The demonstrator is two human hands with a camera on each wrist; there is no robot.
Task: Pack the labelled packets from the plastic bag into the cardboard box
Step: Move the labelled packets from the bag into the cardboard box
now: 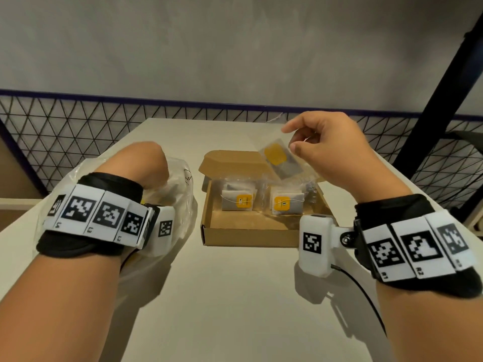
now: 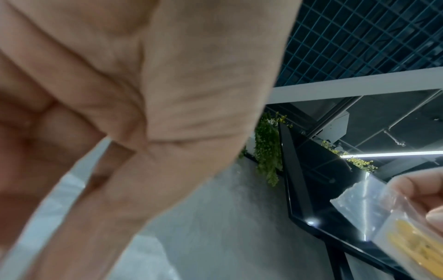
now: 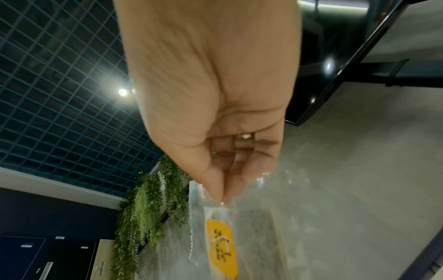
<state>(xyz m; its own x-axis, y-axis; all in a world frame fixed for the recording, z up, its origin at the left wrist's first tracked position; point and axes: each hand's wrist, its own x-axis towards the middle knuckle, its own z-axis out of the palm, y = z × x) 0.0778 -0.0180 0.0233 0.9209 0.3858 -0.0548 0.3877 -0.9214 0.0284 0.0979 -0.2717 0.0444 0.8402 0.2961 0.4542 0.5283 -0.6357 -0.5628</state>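
Note:
An open cardboard box point(image 1: 251, 235) lies on the pale table, its lid point(image 1: 232, 160) folded back. Two clear packets with yellow labels point(image 1: 238, 202) point(image 1: 287, 204) lie flat inside it. My right hand point(image 1: 289, 138) pinches the top edge of a third labelled packet point(image 1: 281, 160), which hangs tilted over the box's far right part. In the right wrist view, thumb and fingers point(image 3: 219, 197) pinch that packet point(image 3: 223, 242). At the left, my left hand point(image 1: 142, 163) is at the mouth of the crumpled clear plastic bag point(image 1: 183, 202), fingers curled round its film point(image 2: 59, 189). The bag's contents are hidden.
A black wire mesh fence point(image 1: 78, 126) runs behind the table's far edge. A dark slanted post point(image 1: 439, 100) stands at the right. Bare tabletop point(image 1: 235, 309) lies in front of the box. A thin black cable point(image 1: 366, 296) trails from the right wrist camera.

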